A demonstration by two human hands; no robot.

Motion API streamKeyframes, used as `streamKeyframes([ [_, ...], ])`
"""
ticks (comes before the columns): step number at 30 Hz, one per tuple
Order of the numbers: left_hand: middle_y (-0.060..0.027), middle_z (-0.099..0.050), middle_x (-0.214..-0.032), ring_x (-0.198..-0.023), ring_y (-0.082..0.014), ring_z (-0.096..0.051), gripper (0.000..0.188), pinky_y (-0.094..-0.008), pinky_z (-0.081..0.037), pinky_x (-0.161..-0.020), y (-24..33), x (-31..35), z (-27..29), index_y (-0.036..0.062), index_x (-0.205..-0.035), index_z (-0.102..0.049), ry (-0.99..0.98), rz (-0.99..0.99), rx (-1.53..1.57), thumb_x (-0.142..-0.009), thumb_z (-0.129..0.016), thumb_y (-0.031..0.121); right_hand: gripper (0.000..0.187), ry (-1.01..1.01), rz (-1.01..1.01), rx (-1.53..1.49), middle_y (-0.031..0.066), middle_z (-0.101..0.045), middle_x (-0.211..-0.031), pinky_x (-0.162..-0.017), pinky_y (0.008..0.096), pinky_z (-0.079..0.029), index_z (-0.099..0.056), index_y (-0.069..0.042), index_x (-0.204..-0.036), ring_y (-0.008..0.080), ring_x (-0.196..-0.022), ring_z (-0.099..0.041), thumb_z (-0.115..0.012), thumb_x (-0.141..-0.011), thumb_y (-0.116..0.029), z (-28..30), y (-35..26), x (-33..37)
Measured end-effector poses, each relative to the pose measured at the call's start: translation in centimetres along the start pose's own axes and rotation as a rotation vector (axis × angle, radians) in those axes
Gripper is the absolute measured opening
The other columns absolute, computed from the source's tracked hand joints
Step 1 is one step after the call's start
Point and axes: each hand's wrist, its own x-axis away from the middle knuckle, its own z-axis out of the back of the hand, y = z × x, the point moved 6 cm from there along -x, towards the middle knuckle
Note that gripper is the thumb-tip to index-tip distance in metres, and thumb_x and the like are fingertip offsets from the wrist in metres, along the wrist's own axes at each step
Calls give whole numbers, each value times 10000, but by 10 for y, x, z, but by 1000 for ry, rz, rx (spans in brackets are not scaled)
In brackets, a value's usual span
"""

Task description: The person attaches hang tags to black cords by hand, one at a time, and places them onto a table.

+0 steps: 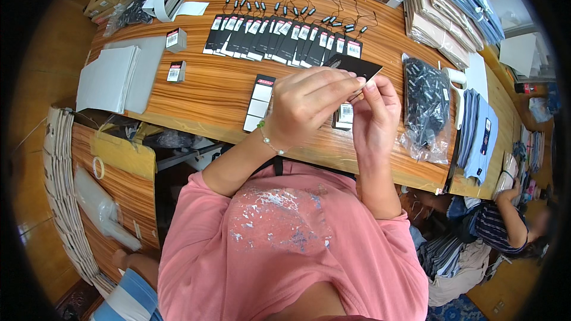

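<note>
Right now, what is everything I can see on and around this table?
Black card: one, black, held up in both hands over the middle of the table.
Row of tags with strings: many, black with white labels, overlapping along the far side.
Label strip: one, white squares on black, left of the hands.
Small tag stacks: two, black and white, on the left part.
Grey sheets: a pile, at the left edge.
Bag of small dark pieces: one, clear plastic, at the right.
Folded clothes: stacks, beige and blue, far right.
Table: one, striped brown wood.
Another person: seated at lower right.
Left hand, right hand: fingers pinching the card.
</note>
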Motion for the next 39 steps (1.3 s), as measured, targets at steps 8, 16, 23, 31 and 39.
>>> streamKeyframes([
  [8, -92, -637, -779, -683, -177, -617, 205, -250, -484, -584, -13, 5, 3, 10, -858, -641, -7, 221, 127, -659, -675, -26, 170, 13, 106, 270, 69, -597, -810, -676, 198, -439, -524, -7, -889, 95, -724, -551, -606, -751, 49, -7, -18, 4],
  [16, -94, -635, -794, -703, -150, -612, 178, -235, -478, -607, -16, 13, -12, -5, -873, -641, -78, 408, 277, -697, -656, -27, 239, 13, 358, 490, 62, -558, -817, -678, 198, -416, -473, -22, -906, 99, -752, -532, -614, -736, 67, -9, -29, 9],
  [23, -87, -632, -827, -748, -136, -616, 173, -228, -491, -654, -19, 18, -16, -13, -896, -629, -7, 632, 508, -724, -639, -23, 228, -84, 837, 1090, 94, -541, -844, -715, 241, -412, -522, 6, -916, 133, -812, -522, -632, -719, 33, -27, -53, 15],
  [31, -81, -623, -814, -704, -148, -613, 166, -235, -497, -598, -13, 12, -13, 14, -901, -632, -95, 426, 368, -735, -627, 6, 235, -118, 268, 744, 79, -582, -917, -761, 229, -408, -553, 16, -1009, 125, -864, -533, -583, -780, -27, -8, -38, 7],
  [39, -67, -616, -772, -676, -185, -608, 198, -259, -486, -555, -1, 9, -7, 35, -843, -644, -155, 26, 49, -648, -660, 2, 149, -305, -40, 527, 89, -588, -895, -784, 257, -403, -599, 17, -831, 140, -841, -534, -512, -840, -104, -2, -29, 0],
])
